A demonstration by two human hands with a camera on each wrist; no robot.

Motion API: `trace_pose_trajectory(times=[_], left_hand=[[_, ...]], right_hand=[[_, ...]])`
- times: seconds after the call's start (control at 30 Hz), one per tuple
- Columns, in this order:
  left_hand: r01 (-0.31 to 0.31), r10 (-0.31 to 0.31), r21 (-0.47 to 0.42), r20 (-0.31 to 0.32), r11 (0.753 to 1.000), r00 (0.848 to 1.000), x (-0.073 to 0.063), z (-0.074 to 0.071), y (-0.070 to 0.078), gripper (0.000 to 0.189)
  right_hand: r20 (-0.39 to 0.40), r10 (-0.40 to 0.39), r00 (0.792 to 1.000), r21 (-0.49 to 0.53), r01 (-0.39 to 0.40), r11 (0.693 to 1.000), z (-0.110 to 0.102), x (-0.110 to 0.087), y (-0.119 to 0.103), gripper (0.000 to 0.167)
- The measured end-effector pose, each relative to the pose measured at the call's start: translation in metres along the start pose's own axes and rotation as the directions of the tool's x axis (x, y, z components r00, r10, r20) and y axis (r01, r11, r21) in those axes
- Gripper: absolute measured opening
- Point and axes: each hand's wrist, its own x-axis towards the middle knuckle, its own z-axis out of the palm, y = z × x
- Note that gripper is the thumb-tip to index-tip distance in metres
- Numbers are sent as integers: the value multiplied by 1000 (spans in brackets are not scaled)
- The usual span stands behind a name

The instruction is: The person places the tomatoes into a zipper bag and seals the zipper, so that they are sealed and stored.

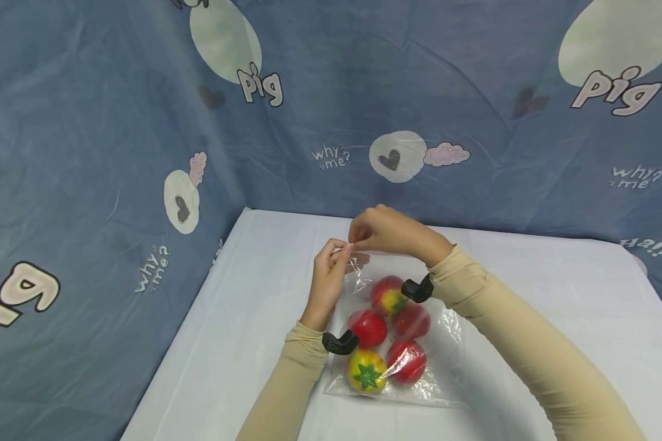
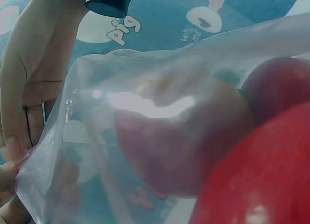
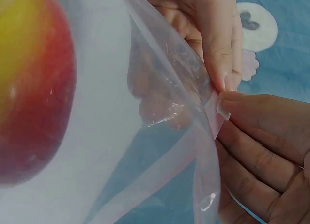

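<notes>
A clear plastic bag (image 1: 447, 373) lies on the white table with several round toy fruits inside. One is yellow with a green star-shaped top (image 1: 366, 371); a red fruit (image 1: 368, 329) and a red-and-yellow fruit (image 1: 386, 294) are among the others. At the bag's upper left corner, my left hand (image 1: 327, 269) pinches the edge, some of its fingers showing through the film. My right hand (image 1: 388, 233) meets it there, thumb and finger pinching a small white strip (image 3: 223, 112) at the bag's edge. A pinkish band (image 3: 150, 180) runs along the film in the right wrist view.
The white table (image 1: 232, 318) extends on both sides of the bag. Blue printed cloth (image 1: 320, 110) hangs behind it and along the left side. Black wrist cameras (image 1: 340, 343) sit on both wrists, close over the bag.
</notes>
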Motion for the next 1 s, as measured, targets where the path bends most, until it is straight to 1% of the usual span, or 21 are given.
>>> trace_pose_trajectory(times=[0.17, 0.7, 1.0], left_hand=[[-6, 6, 13, 9, 1000, 1000, 0, 0, 1, 25], [-10, 10, 35, 2, 999, 1000, 0, 0, 2, 24], [-21, 21, 46, -7, 999, 1000, -2, 1, 2, 23]], right_hand=[[7, 10, 1000, -14, -10, 1000, 0, 1, 0, 5], [49, 21, 999, -13, -20, 1000, -2, 2, 3, 5], [70, -1, 998, -7, 2, 1000, -2, 1, 5, 4]])
